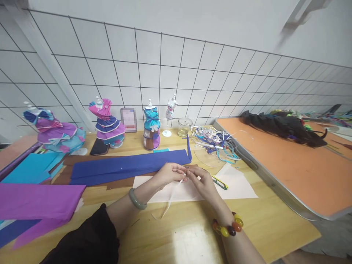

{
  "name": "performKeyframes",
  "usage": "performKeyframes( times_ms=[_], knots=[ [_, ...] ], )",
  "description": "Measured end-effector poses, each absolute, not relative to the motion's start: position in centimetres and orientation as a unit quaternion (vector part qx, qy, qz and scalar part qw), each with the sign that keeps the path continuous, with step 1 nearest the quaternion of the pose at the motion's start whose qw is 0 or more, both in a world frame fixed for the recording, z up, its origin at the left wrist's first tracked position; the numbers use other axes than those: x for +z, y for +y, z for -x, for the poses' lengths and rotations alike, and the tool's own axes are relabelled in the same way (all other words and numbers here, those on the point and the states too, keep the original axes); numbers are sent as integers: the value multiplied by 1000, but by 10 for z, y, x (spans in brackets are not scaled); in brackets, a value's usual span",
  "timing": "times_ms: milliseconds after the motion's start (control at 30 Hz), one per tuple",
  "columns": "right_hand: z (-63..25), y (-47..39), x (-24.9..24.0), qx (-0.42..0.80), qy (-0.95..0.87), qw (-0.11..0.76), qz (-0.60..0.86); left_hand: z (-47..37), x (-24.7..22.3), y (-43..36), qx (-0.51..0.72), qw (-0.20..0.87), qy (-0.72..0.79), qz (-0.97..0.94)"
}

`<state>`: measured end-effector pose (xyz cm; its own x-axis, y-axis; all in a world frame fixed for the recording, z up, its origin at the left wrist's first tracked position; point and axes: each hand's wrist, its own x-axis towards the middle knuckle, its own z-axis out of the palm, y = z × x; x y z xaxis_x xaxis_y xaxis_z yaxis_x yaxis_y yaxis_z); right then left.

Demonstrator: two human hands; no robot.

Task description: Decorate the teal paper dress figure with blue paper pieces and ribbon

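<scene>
My left hand and my right hand meet over a pale pink sheet, fingertips pinched together. Between them is a thin white strip, whose loose end curls down onto the wooden table. The fingers partly hide the held part, and a small white bit shows at the fingertips. A yellow-green cutter lies on the sheet just right of my right hand. Behind my hands a folded blue fabric rests on brown material.
Small dress forms in ruffled dresses stand along the grid wall, near a bare-stand form and a glass bowl. Scraps pile beside the orange-topped surface at right. Purple fabric lies left.
</scene>
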<state>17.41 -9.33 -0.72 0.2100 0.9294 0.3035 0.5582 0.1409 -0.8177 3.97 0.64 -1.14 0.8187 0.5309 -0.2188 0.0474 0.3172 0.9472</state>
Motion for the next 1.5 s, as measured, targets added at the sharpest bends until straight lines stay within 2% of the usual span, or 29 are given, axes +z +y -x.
performKeyframes(
  times_ms=[200,367,500,700,1000,1333,1433,1500],
  knots=[
    [-175,-96,-5,84,-657,399,635,-40,-16,8,149,774,260,-557],
    [-191,-94,-12,69,-613,361,700,-39,-14,9,146,770,292,-548],
    [-210,-94,-18,53,-557,277,781,-39,-12,9,149,768,297,-547],
    [-220,-101,-16,31,-548,162,820,-38,-14,11,153,776,279,-544],
    [-229,-114,-24,-4,-476,50,878,-38,-10,9,153,798,269,-517],
    [-238,-113,-26,16,-472,17,881,-37,-9,8,154,811,249,-507],
    [-240,-113,-20,17,-434,57,899,-37,-6,8,156,820,248,-492],
    [-238,-110,-14,22,-413,143,899,-37,-7,8,154,822,251,-488]
  ],
)
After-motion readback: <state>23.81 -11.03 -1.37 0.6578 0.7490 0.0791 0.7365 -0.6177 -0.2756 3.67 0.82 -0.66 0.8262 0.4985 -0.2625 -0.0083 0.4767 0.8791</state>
